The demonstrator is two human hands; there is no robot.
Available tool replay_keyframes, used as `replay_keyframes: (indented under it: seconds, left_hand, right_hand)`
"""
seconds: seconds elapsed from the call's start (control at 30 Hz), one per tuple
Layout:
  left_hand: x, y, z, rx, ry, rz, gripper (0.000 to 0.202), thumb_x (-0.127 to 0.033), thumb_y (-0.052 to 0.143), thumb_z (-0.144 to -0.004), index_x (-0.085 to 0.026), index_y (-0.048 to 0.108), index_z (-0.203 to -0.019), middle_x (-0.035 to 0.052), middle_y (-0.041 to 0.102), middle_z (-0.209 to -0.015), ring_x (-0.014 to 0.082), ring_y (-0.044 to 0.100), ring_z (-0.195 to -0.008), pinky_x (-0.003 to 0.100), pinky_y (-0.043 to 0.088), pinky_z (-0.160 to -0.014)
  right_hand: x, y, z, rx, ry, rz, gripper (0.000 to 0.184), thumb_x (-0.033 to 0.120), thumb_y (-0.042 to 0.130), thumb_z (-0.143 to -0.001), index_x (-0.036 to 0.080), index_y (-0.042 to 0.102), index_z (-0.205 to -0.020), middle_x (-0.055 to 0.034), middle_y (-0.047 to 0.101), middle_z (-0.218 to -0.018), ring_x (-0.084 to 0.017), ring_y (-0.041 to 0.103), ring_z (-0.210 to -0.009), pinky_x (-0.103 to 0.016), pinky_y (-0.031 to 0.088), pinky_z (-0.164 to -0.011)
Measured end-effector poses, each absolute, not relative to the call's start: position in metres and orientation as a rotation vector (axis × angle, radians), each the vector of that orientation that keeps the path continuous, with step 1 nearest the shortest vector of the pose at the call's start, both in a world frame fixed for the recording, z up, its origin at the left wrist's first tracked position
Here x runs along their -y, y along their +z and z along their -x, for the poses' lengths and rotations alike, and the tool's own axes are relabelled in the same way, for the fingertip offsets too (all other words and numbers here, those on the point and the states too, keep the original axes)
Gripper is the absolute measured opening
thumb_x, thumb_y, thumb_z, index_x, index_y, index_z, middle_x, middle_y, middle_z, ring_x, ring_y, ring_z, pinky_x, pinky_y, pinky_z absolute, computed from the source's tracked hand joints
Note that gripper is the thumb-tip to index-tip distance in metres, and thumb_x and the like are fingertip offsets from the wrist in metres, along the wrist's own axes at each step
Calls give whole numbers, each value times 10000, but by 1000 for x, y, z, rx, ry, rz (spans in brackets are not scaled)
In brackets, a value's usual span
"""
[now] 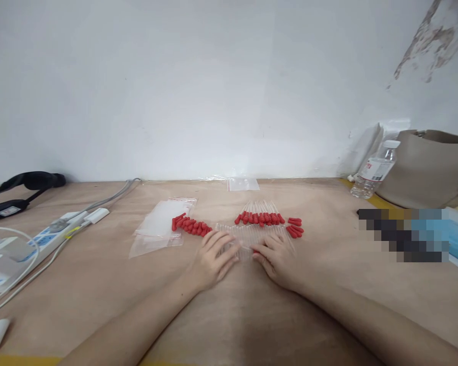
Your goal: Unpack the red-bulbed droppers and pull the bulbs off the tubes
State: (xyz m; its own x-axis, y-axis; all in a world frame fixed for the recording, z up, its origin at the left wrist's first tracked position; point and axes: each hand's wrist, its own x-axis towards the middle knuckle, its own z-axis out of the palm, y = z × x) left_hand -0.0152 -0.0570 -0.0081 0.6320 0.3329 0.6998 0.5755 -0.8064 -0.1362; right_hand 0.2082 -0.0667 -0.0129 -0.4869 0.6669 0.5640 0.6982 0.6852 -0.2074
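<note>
A row of clear, thin tubes [246,233] lies side by side on the table, partly under both hands. My left hand [216,256] rests over the left end of the row, its fingers spread and slightly bent on the tubes. At the right end lies my right hand [275,254], with a bit of a red rubber bulb [256,250] showing between thumb and forefinger. Behind the row are droppers [260,217] with red bulbs, tips pointing to the wall. A heap of loose red bulbs [193,225] sits to the left, and several more red bulbs [294,231] to the right.
Clear zip bags [158,221] lie at the left, and another small bag [243,184] by the wall. A power strip [46,241] with cables and a black strap [26,183] are far left. On the right stand a water bottle [376,170] and a grey-beige bin [423,168].
</note>
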Motion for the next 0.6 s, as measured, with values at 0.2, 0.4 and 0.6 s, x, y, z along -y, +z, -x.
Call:
replay_keyframes:
  seconds: [0.2, 0.4, 0.6]
  left_hand:
    - [55, -13, 5, 533, -870, 2471, 202, -118, 490, -836, -162, 552, -1023, 41, 626, -827, 153, 547, -816, 344, 428, -780]
    - [55, -16, 5, 549, -747, 2492, 109, -136, 470, -849, -127, 573, -883, 19, 579, -681, 126, 501, -656, 291, 418, -676]
    - [57, -16, 4, 591, -724, 2550, 104, -148, 468, -854, -124, 567, -835, 7, 535, -629, 119, 457, -610, 278, 383, -621]
  right_hand:
    - [76, -15, -201, 2273, -6, 1031, 205, 253, 422, -868, 192, 607, -804, -17, 627, -742, -132, 502, -729, -318, 247, -748]
    - [75, -15, -199, 2330, -130, 986, 208, 284, 453, -862, 213, 618, -757, 16, 643, -634, -114, 495, -633, -310, 210, -697]
    - [74, -18, -203, 2259, -393, 913, 144, 290, 516, -832, 219, 615, -757, 36, 608, -567, -110, 464, -631, -327, 197, -728]
